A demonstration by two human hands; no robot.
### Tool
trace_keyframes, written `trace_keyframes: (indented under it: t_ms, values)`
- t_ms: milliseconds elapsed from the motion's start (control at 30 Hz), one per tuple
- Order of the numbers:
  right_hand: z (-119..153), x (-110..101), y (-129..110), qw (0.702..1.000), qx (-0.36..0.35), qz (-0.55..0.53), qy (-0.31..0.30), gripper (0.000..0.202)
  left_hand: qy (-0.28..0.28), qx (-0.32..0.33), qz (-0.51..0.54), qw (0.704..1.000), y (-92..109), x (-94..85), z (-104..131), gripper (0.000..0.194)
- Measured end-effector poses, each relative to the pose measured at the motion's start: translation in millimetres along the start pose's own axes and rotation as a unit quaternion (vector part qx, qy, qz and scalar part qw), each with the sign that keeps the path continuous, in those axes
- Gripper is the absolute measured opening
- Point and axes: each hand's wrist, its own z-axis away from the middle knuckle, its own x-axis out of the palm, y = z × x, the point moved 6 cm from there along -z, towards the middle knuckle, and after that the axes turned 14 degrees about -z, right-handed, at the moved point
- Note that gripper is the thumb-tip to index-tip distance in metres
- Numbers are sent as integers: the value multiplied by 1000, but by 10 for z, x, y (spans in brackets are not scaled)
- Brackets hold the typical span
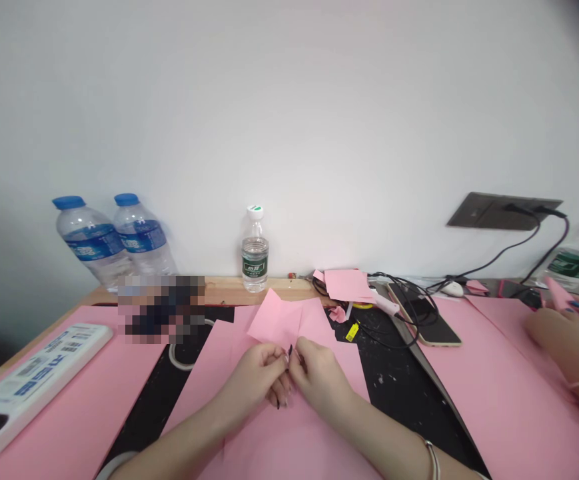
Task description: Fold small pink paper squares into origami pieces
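Observation:
A small creased sheet of pink paper (275, 319) stands up above larger pink sheets (289, 443) on the table. My left hand (262, 370) pinches its lower edge from the left, thumb against the fingers. Close beside it, my right hand (316, 367) grips the same edge, fingers curled inward. The fingertips of both hands meet at the middle, and the part of the paper between them is hidden.
A water bottle (255, 257) stands by the wall. Two blue-capped bottles (92, 243) are at left, near a long white box (39, 390). On the right lie pink scraps (349, 285), black cables (394, 343) and a phone (426, 313). Another person's hands (564, 333) hold pink paper.

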Motion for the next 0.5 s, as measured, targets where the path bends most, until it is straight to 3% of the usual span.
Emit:
trace_keyframes:
  t_ms: [167,500]
  values:
    - [11,-32,-27,999,-17,-24,14,25,-2,56,22,998,42,42,16,28]
    - [57,-3,-100,988,-51,-143,-38,22,92,143,-106,980,212,-60,142,29]
